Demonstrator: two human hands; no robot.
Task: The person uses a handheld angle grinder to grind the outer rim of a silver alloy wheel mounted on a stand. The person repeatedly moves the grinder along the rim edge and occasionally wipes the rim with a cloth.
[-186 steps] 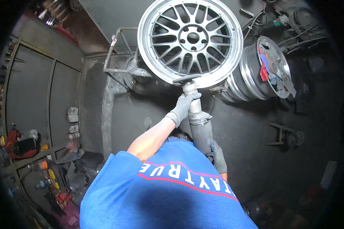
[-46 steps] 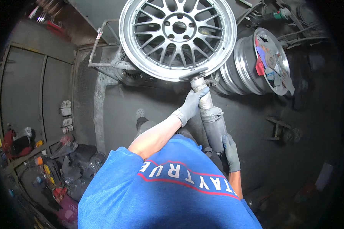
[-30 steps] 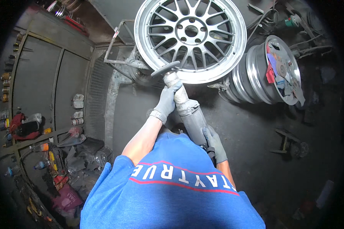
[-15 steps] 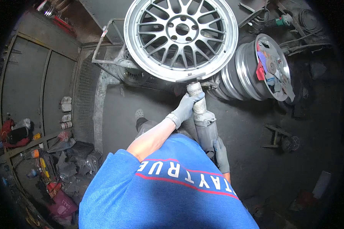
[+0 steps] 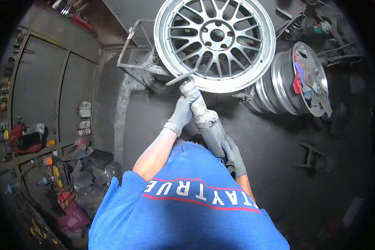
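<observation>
A silver multi-spoke car wheel rim (image 5: 216, 85) is held up in front of me with its face toward me. Both my hands are on an angle grinder (image 5: 212, 135) with a pale wrapped neck and a thin disc (image 5: 181, 77) seen nearly edge-on. The disc lies at the lower left of the rim's outer lip; whether it touches cannot be told. My gloved left hand (image 5: 182, 112) is closed around the neck just behind the disc. My gloved right hand (image 5: 234, 156) grips the rear of the grey body, close to my waist.
A metal frame (image 5: 123, 54) stands left of the rim. To the right, another wheel (image 5: 279, 83) lies on its side with colored scraps and discs on its face. Clutter and bags (image 5: 87, 179) fill the lower left, and a small metal stand (image 5: 310, 155) sits on the floor at right.
The grinder's head has shifted left along the rim's lower edge, and its disc now slants up to the right. Both hands moved with it. The whole view has shifted, placing surroundings farther right.
</observation>
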